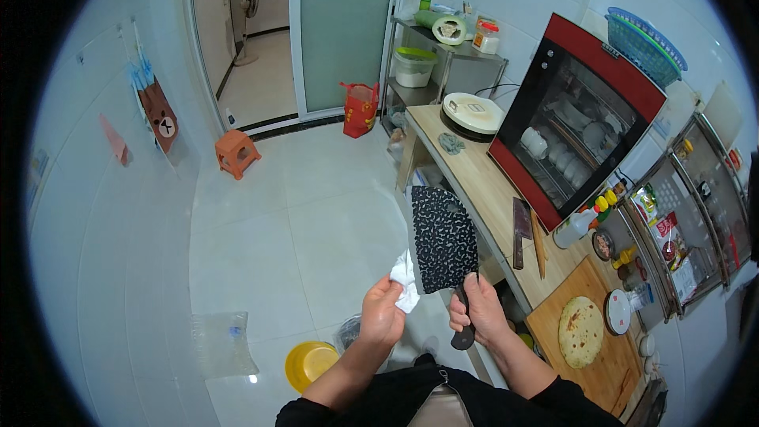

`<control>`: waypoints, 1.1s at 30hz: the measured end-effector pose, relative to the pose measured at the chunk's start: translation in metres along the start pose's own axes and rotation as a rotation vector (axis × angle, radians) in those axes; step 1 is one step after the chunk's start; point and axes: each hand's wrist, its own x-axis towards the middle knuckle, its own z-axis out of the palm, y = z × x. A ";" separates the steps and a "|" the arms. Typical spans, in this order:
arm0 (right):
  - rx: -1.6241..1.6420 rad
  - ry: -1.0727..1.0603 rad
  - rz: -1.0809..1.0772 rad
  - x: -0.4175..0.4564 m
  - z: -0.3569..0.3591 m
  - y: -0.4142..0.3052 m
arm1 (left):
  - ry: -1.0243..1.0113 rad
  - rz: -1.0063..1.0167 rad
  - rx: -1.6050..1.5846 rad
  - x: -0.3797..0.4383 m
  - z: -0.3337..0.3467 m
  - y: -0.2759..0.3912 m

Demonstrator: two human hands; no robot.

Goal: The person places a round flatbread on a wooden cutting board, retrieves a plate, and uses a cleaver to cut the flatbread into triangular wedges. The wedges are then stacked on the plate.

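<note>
My right hand (479, 309) grips the dark handle of a broad cleaver (443, 237), whose wide blade has a black-and-white speckled pattern and points away from me. In my left hand (382, 314) is a crumpled white tissue or cloth (405, 282), held at the lower left edge of the blade. Both hands are over the floor, left of the wooden counter. On that counter a round browned flatbread (581, 332) lies on a wooden cutting board (548, 314). A second, dark cleaver (522, 224) and a wooden rolling pin (538, 246) lie beyond the board.
The counter (436, 130) runs along my right, bearing a red-framed dish cabinet (578, 124), a white-lidded electric griddle (473, 112) and a spray bottle (572, 228). A yellow basin (309, 365), an orange stool (237, 153) and a red bag (360, 110) stand on the floor.
</note>
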 end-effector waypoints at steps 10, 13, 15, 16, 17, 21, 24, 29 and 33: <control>-1.326 0.125 -0.954 0.004 -0.001 0.017 | -0.028 -0.181 -0.455 -0.001 0.002 0.018; -1.717 0.070 -1.004 0.002 -0.003 0.018 | -0.190 -0.190 -0.580 -0.005 0.012 0.021; -1.732 0.055 -1.021 0.001 -0.007 0.018 | -0.188 -0.177 -0.592 -0.005 0.011 0.022; -1.759 0.031 -1.028 -0.002 -0.008 0.017 | -0.186 -0.167 -0.595 -0.005 0.009 0.025; -1.785 0.007 -1.035 -0.004 -0.010 0.015 | -0.171 -0.149 -0.580 -0.004 0.007 0.029; -1.847 -0.035 -1.000 -0.018 -0.022 0.014 | -0.154 -0.067 -0.560 0.000 -0.001 0.043; -1.653 -0.053 -0.981 -0.024 -0.038 0.017 | -0.113 0.012 -0.569 0.006 -0.008 0.048; -0.092 -0.015 -0.105 -0.041 -0.065 0.025 | -0.126 -0.130 -0.590 0.018 -0.012 0.032; 0.336 -0.213 0.171 -0.032 -0.071 0.023 | -0.382 -0.419 -0.658 0.023 -0.018 -0.023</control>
